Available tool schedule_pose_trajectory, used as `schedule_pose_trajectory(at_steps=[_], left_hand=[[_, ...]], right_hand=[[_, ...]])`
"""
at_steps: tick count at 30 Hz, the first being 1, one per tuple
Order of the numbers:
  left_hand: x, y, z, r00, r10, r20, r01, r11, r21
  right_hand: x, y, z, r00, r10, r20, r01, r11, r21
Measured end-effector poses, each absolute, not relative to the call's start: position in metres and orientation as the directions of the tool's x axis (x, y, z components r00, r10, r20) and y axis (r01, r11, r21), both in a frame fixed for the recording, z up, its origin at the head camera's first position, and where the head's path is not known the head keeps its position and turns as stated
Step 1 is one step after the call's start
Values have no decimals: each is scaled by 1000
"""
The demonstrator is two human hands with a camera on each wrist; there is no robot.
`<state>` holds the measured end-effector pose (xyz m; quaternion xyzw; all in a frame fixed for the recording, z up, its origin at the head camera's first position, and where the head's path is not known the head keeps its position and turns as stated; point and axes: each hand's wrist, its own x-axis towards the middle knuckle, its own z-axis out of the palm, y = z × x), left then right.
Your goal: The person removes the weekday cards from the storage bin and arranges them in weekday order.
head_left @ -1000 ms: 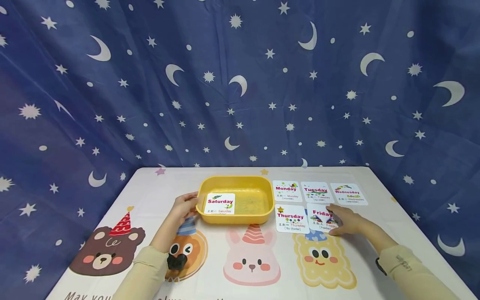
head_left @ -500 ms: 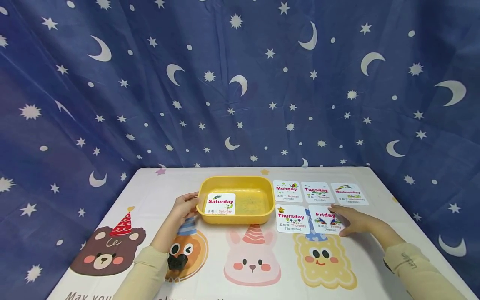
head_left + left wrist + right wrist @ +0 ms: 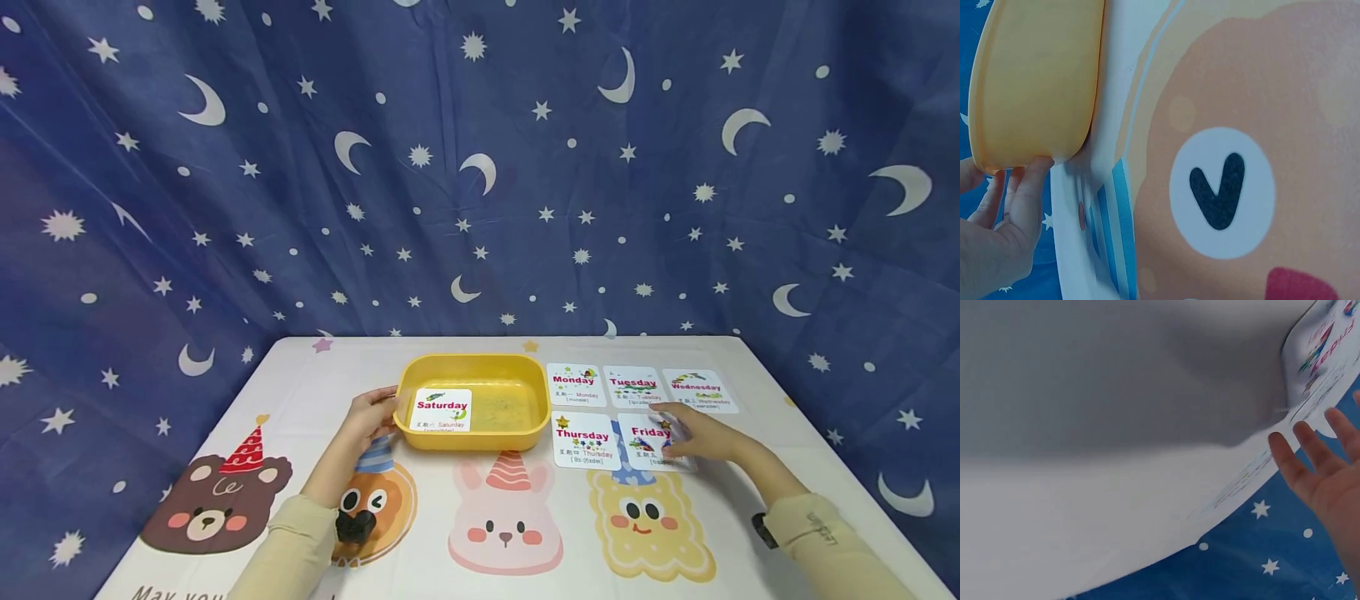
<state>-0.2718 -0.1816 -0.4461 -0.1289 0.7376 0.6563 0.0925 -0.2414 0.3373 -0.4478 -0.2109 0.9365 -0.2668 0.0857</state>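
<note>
At the left end of the yellow plastic tray (image 3: 472,442), my left hand (image 3: 372,414) grips the rim. The left wrist view has that hand (image 3: 1007,231) with its thumb and fingers at the end of the tray (image 3: 1038,75). Inside the tray a white Saturday card (image 3: 441,410) leans against the left side. Over the right edge of the Friday card (image 3: 645,443) is my right hand (image 3: 701,433), its fingers spread and nothing held. In the right wrist view the fingers of the hand (image 3: 1325,469) reach out, with the Friday card (image 3: 1322,356) beyond them.
Above the Friday card lie the Monday card (image 3: 576,385), Tuesday card (image 3: 632,385) and Wednesday card (image 3: 700,392) in a row. The Thursday card (image 3: 585,442) lies left of Friday. A cartoon-printed cloth (image 3: 420,575) covers the table; a starry blue curtain (image 3: 480,233) hangs behind.
The Friday card slid slightly right, away from Thursday, with my right hand at its edge. That hand's fingers then lifted and spread over the card. My left hand stayed at the tray.
</note>
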Motion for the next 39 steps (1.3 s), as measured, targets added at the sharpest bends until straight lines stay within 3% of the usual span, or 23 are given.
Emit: schedule_pose_trajectory(at_steps=[16,30,39], left_hand=[[-273,-180,-444,-944,-81,-319,-326,106,939],[-272,-180,-446,-943,-84,-321,-329,103,939],[-272,-180,-446,-941,-90,-327,-335,95,937]], right_hand=[[-253,288,-444,-969,-193,156,-244,616,-749],[-254,219,-423,-993,-111,37,-78,393,-916],[-254,175,-405,-986,-155,-57,12,279,-960]])
